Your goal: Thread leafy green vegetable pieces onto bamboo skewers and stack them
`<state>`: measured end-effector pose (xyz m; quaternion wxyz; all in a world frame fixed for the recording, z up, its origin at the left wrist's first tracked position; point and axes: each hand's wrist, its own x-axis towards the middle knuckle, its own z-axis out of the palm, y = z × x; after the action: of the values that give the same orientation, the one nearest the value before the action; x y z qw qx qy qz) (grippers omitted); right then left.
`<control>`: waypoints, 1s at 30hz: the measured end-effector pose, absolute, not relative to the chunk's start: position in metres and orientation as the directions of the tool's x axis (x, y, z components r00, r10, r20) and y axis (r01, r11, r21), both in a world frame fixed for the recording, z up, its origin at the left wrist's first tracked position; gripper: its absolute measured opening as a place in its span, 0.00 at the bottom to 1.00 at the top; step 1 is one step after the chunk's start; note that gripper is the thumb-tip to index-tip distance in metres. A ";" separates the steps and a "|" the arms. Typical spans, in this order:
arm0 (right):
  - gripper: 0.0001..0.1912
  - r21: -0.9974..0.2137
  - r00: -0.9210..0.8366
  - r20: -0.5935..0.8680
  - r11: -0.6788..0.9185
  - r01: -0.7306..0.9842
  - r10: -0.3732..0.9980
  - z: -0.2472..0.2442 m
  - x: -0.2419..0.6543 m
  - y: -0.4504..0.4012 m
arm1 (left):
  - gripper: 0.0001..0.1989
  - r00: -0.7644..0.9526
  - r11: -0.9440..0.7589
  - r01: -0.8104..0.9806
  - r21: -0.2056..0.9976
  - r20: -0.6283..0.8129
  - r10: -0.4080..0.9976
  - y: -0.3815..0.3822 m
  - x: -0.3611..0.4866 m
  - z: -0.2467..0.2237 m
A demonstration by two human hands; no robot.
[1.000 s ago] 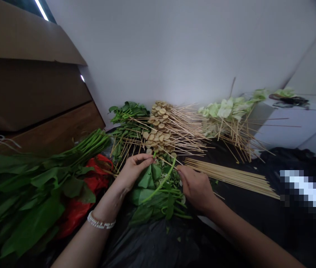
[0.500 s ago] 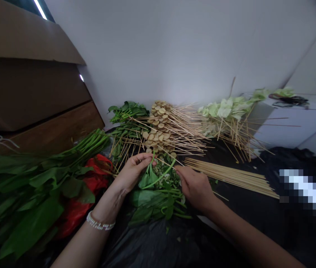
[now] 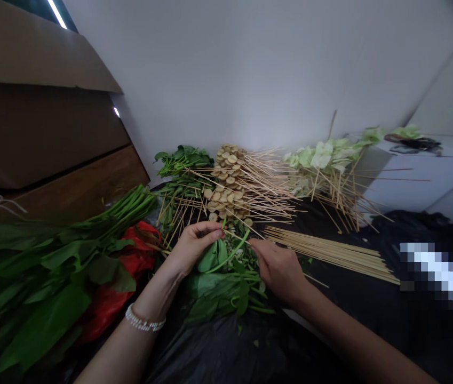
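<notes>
My left hand (image 3: 195, 246), with a beaded bracelet at the wrist, pinches a green leafy stem (image 3: 235, 250) near the tip of a thin wooden skewer (image 3: 237, 236). The skewer's other end is in my right hand (image 3: 279, 266), whose fingers are curled round it. The stem bends between the two hands, and its leaf hangs below my left fingers. Under my hands lies a pile of cut leafy greens (image 3: 216, 290) on black plastic (image 3: 194, 346). Just beyond my fingers are skewers threaded with pale round slices (image 3: 230, 197).
Bare skewers (image 3: 334, 253) lie right of my right hand. Skewered pale green leaves (image 3: 322, 156) are stacked at the back right, skewered dark greens (image 3: 184, 160) at the back left. Long leafy greens (image 3: 50, 282) and a red plastic bag (image 3: 108, 309) lie left, before a cardboard box (image 3: 42, 133).
My left hand has shifted slightly down and right along with the stem. The stem now sits a little closer to the skewer. My right hand has barely moved.
</notes>
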<state>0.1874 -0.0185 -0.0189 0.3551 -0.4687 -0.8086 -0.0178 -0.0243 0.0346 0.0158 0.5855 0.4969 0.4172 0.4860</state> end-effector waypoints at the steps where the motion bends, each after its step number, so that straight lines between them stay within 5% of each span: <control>1: 0.13 -0.304 -0.307 0.597 0.563 0.768 0.741 -0.019 0.187 -0.019 | 0.17 0.168 0.022 -0.142 0.990 0.002 0.986 0.035 -0.025 0.016; 30: 0.15 -0.261 -0.322 0.568 0.537 0.802 0.757 -0.020 0.188 -0.018 | 0.15 0.157 0.005 -0.092 0.996 0.010 0.988 0.034 -0.025 0.020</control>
<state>0.1884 -0.0185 -0.0202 0.3298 -0.4799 -0.8122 -0.0340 -0.0253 0.0341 0.0197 0.5597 0.5148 0.4348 0.4823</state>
